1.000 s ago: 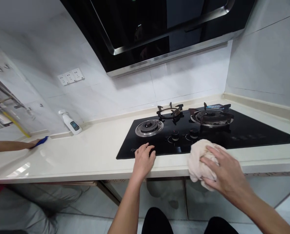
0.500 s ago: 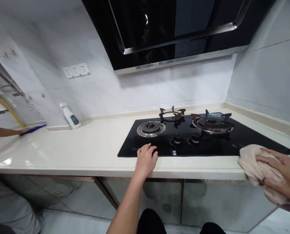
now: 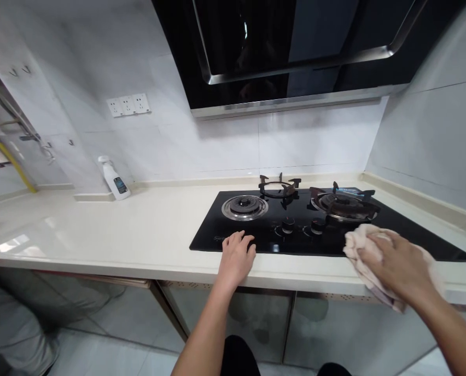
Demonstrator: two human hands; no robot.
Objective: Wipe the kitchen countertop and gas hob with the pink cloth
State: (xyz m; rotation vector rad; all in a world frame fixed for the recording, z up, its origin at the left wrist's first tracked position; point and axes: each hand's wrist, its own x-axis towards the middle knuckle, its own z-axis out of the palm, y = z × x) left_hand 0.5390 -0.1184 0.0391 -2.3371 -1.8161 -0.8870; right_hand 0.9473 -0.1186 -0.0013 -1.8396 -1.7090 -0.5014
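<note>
My right hand (image 3: 399, 263) grips a bunched pale cloth (image 3: 364, 248) over the front right part of the black glass gas stove (image 3: 248, 239). Part of the cloth hangs past the counter's front edge. Fingers apart and holding nothing, my left hand (image 3: 237, 257) rests at the stove's front edge, left of the knobs (image 3: 288, 225). The left burner (image 3: 244, 207) is bare. Its pan support (image 3: 280, 187) sits off it, toward the back middle of the stove. On the right burner (image 3: 343, 204) another pan support stands in place.
A white bottle (image 3: 115, 180) leans by the wall on the pale counter (image 3: 150, 224). Above the stove hangs a black range hood (image 3: 248, 52). Wall sockets (image 3: 128, 105) are at the left. A person's grey-clothed leg (image 3: 9, 324) shows at lower left.
My right hand has moved left with the cloth, farther onto the stove. My left hand stays put. The other person's arm and blue cloth at far left have mostly gone out of view.
</note>
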